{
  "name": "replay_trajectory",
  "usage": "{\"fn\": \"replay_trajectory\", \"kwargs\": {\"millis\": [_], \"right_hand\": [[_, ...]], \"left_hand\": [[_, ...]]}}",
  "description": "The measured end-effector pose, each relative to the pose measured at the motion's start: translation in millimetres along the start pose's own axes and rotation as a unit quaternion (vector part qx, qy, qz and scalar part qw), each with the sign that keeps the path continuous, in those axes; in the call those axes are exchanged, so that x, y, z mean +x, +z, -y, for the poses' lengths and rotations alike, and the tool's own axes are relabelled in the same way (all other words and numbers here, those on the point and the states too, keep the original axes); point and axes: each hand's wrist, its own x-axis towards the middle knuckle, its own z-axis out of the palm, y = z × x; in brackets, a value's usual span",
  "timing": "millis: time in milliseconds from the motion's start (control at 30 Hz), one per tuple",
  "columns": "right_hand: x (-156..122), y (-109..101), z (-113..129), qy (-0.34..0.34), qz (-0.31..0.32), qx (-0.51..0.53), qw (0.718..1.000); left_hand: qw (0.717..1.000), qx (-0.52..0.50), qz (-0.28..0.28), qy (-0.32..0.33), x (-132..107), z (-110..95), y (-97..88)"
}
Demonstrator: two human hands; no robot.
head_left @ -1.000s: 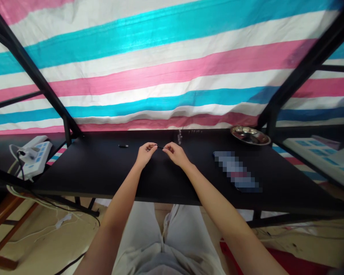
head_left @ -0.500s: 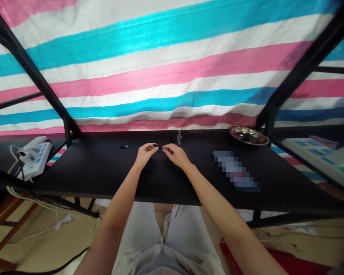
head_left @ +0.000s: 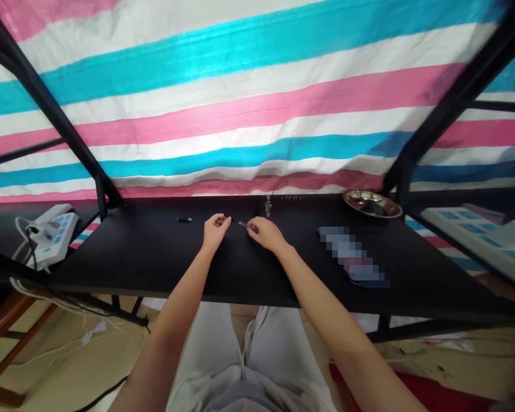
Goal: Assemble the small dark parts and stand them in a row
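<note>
Both my hands hover over the middle of the black table (head_left: 154, 257). My right hand (head_left: 264, 232) pinches a thin dark stick-like part (head_left: 243, 225) that points left from its fingertips. My left hand (head_left: 215, 228) is curled shut, with a tiny dark piece (head_left: 226, 216) at its fingertips. A small gap separates the two hands. Another small dark part with a light tip (head_left: 184, 219) lies on the table to the left of my left hand.
A metal dish (head_left: 372, 202) sits at the back right. Several tiny items (head_left: 283, 198) lie along the far edge. A blurred flat object (head_left: 354, 256) lies right of my hands. A power strip (head_left: 51, 234) rests on the left shelf. Black frame posts (head_left: 99, 197) flank the table.
My hands, pinched together on one small part before, have drawn apart. The thin stick stays with my right hand and a tiny piece stays with my left.
</note>
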Motion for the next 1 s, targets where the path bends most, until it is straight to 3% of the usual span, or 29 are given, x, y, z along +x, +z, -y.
{"fn": "replay_trajectory", "kwargs": {"millis": [200, 300, 800, 1000], "right_hand": [[-2.8, -7.3, -24.0, 0.232, -0.033, -0.005, 0.972], [-3.1, -7.4, -34.1, 0.288, -0.062, 0.002, 0.956], [8.1, 3.3, -45.9, 0.33, -0.063, -0.028, 0.942], [8.2, 4.4, -47.7, 0.327, -0.063, -0.027, 0.943]], "left_hand": [[1.0, 0.013, 0.002, 0.009, 0.7, 5.3, -0.6], [1.0, -0.004, 0.012, 0.005, -0.6, 4.2, 1.1], [0.999, -0.009, 0.021, 0.022, -1.1, 6.1, 1.8], [0.998, 0.05, 0.04, 0.028, -2.6, 8.5, 10.6]]}}
